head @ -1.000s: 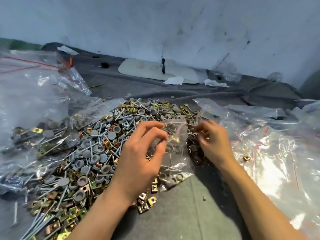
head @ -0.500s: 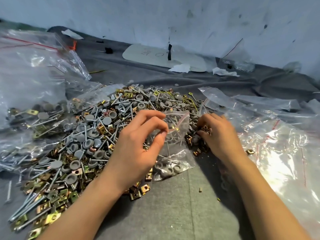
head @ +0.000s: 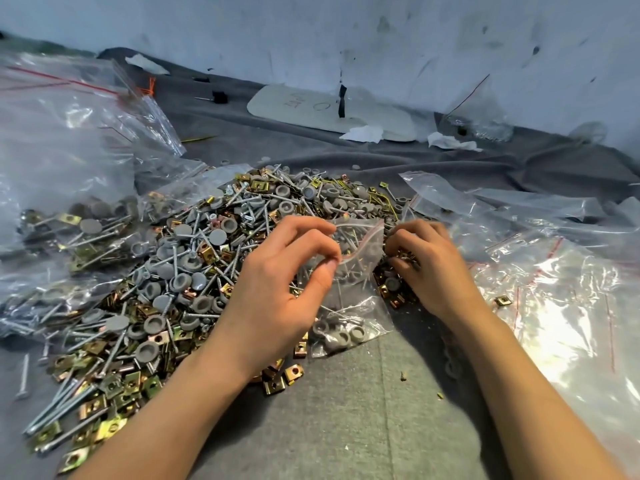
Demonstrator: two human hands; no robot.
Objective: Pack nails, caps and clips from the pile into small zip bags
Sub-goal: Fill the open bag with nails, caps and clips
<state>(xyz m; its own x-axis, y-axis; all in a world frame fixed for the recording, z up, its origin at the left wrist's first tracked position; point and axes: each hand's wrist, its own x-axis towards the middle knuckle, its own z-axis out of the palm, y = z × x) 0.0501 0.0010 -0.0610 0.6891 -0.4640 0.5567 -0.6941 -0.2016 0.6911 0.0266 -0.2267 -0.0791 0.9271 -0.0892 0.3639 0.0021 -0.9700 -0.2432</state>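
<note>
A big pile [head: 194, 258] of long silver nails, grey round caps and brass-coloured clips covers the grey cloth at centre left. A small clear zip bag [head: 349, 306] stands in front of it, with grey caps and nails inside. My left hand [head: 277, 289] pinches the bag's open top edge between thumb and fingers. My right hand [head: 429, 265] is just right of the bag's mouth, its fingers curled over brass clips at the pile's right edge; what it holds is hidden under the fingers.
Filled zip bags [head: 69, 237] lie heaped at the left. Empty clear bags with red strips [head: 554, 289] spread out on the right. A white flat board [head: 332, 112] and paper scraps lie by the back wall. Grey cloth [head: 346, 410] shows in front.
My right hand has dropped from the bag's mouth to the clips at the pile's right edge. My left hand keeps its pinch on the bag. The camera has tilted down.
</note>
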